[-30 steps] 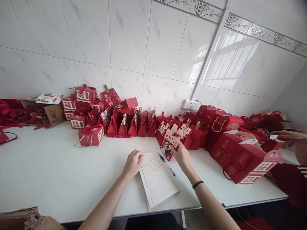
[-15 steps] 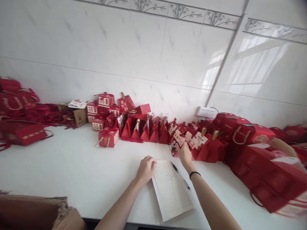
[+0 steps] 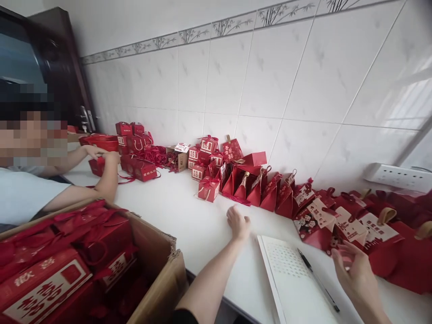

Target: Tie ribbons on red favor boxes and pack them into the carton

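My left hand (image 3: 238,223) is over the white table, left of an open notebook (image 3: 293,281), with its fingers loosely bent and nothing seen in them. Ahead of it stands a small red gift box with rope handles (image 3: 209,189). My right hand (image 3: 357,273) hovers right of the notebook, fingers parted and curved, with no object visible between them. Just beyond it stand triangular red gift boxes with pale printed tags (image 3: 351,225). A black pen (image 3: 319,281) lies across the notebook page, which carries rows of small handwriting.
A cardboard carton (image 3: 162,265) full of red gift boxes occupies the near left. Behind it, a co-worker's hands (image 3: 101,153) handle a red box. Along the wall are red ribbons (image 3: 155,156), stacked boxes (image 3: 208,146) and a power strip (image 3: 400,177).
The view has swung left, bringing the co-worker and full carton into sight. My left hand has left the notebook's edge and moved left. My right hand has drawn back from the tagged boxes.
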Tool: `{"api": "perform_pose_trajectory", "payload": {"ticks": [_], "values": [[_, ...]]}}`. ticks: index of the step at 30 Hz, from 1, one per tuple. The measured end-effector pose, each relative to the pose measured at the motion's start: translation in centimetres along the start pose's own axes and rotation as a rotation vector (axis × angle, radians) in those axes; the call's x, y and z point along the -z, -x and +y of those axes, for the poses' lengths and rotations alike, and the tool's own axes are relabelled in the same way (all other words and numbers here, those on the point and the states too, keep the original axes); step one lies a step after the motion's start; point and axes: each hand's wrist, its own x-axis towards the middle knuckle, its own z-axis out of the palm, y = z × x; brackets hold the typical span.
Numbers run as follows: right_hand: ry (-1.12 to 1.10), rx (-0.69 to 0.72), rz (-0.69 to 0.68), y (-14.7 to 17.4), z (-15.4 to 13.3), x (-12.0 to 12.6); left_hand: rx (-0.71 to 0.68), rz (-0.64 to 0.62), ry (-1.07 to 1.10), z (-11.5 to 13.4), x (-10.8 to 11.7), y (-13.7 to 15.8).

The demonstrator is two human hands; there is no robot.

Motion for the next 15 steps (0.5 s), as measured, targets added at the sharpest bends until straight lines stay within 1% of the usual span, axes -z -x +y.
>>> {"api": "perform_pose_trajectory", "payload": {"ticks": [2, 4, 6, 7, 9, 11, 13, 15], "values": [[-0.008, -0.103, 0.008, 0.6, -0.1, 1.3, 0.083, 0.076, -0.039, -0.6, 0.6, -1.7], [-0.003, -0.208, 0.053, 0.6, -0.4, 2.0, 0.154, 0.141, -0.075, -1.7, 1.9, -3.6], [-0.016, -0.274, 0.053, 0.5, -0.6, 2.0, 0.233, 0.212, -0.105, -2.9, 3.7, -5.5], [-0.026, -0.284, 0.033, 0.4, -0.6, 1.8, 0.264, 0.242, -0.115, -3.5, 4.6, -6.4], [-0.053, -0.263, -0.027, 0.2, -0.5, 1.2, 0.314, 0.281, -0.123, -4.5, 6.3, -8.1], [-0.096, -0.213, -0.083, 0.3, -0.4, 0.5, 0.349, 0.296, -0.116, -5.0, 7.3, -9.3], [-0.135, -0.172, -0.118, 0.4, -0.3, 0.0, 0.367, 0.300, -0.099, -5.1, 7.7, -10.1], [-0.152, -0.138, -0.126, 0.7, -0.3, -0.2, 0.361, 0.299, -0.077, -5.1, 7.6, -10.7]]}}
